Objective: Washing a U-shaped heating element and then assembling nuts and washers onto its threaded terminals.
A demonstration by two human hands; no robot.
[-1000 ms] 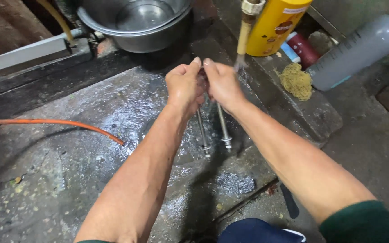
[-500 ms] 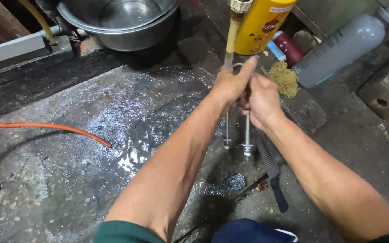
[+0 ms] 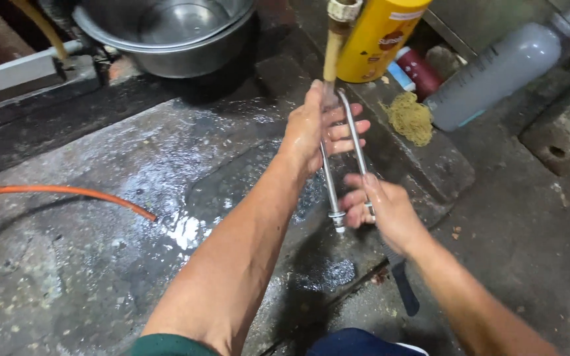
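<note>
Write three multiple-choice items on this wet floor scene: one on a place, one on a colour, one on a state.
1. Where does the steel basin stand?
A. upper left
B. lower right
C. beside the right hand

2. What colour is the thin hose on the wet concrete floor?
A. blue
B. orange
C. white

3. How is the U-shaped metal bolt held?
A. lying loose
B. by one hand
C. by both hands

Answers: 1 A, it sits at the top left edge. 2 B, it runs orange across the left. 3 C, the left hand grips its bend, the right hand its threaded end.
</note>
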